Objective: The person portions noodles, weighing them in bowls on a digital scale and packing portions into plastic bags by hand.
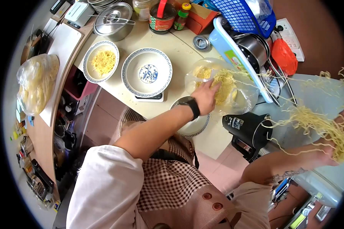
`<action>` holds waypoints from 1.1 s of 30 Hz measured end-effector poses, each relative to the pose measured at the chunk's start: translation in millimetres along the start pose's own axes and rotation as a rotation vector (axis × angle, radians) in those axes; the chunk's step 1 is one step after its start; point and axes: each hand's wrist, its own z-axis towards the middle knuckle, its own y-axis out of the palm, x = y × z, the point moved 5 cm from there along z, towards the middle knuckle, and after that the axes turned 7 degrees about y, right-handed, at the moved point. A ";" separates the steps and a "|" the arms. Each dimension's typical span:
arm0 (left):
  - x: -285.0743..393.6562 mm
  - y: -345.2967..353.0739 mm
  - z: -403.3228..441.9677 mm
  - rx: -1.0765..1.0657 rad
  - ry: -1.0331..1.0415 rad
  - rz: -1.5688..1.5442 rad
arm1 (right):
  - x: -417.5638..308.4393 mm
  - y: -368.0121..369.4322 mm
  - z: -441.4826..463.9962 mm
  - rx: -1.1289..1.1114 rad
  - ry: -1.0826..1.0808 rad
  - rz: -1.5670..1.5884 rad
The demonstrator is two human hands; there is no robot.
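My right hand (331,149) is raised at the far right, closed around a loose bunch of yellow noodles (313,121); strands trail leftward toward the bag. My left hand (205,97), with a black watch at the wrist, reaches to the clear plastic bag (248,100) of noodles (226,84). Its visible fingers are spread against the noodles, and no held thing shows. Under my left forearm a white bowl (200,128) is partly hidden. A blue-rimmed bowl (147,72) stands on a scale (149,98). Left of it, another bowl (87,72) holds noodles (104,63).
A black electric kettle (245,131) stands near the table edge, between my arms. Behind the bag are a blue-white tub (233,57) with pots and a blue basket (248,19). A lidded steel pot (114,23) and jars line the back. Bagged noodles (38,84) rest on the left counter.
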 end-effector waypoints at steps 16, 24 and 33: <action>-23.0 -77.6 -160.0 -0.354 0.040 -0.065 | 112.8 152.1 69.0 -0.374 0.179 0.054; -176.1 -166.7 -327.2 0.034 -0.593 -0.122 | 332.3 94.5 -1.2 0.476 0.617 -0.135; -198.1 -170.6 -379.9 0.253 -0.691 -0.229 | 439.6 54.3 -33.8 0.152 0.814 -1.261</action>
